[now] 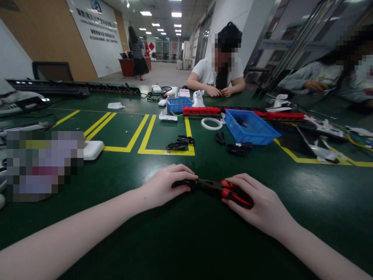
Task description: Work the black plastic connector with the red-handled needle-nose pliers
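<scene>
One black part [184,183] is pinched in the left fingers [183,175]; the right fingers [242,183] curl closed round pliers [215,187] apparently meeting it. Plier work seems underway, next needing a steady hold.

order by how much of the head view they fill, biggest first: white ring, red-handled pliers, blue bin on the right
1. Blue bin on the right
2. Red-handled pliers, nearly as long but slimmer, partly covered by the right hand
3. White ring
</scene>
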Available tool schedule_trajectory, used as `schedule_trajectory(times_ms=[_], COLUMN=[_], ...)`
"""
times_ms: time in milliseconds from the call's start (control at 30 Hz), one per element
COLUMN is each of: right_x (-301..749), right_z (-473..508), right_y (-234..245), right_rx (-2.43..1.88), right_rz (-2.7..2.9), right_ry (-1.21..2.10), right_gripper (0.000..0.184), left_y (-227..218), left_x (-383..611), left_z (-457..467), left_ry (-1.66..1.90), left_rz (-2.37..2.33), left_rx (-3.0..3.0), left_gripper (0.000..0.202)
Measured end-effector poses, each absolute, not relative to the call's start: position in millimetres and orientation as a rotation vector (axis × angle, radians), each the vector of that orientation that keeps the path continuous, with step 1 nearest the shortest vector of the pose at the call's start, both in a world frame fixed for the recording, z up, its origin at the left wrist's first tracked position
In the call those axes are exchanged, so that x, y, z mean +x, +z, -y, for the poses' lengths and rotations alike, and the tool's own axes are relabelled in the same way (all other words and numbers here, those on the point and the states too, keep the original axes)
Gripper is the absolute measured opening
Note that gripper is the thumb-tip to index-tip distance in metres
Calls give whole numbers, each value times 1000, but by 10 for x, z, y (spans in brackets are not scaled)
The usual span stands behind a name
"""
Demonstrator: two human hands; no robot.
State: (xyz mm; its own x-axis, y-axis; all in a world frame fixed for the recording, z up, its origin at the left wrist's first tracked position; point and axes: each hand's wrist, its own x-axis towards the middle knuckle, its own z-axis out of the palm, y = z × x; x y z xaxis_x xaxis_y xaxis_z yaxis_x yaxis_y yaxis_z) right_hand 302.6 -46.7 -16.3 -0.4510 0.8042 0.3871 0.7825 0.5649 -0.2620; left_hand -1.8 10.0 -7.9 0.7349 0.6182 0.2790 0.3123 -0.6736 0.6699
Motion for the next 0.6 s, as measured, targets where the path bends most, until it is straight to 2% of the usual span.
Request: schedule_trajectory(times_ms=[267, 600], right_x=[3027, 3019], right_z=[471, 471], right_y=[-126, -53], right_rx=[-1231, -1123], right_rz=[2346, 2417], right_ry=[-50, -397], right_gripper=[33, 38], left_y=[-69, -71], left_x=[-15, -17], left_z=[-91, -71], left_ry=[658, 665], left_rz=[-720, -735], left_rx=[2344, 2351], left_gripper=[42, 40])
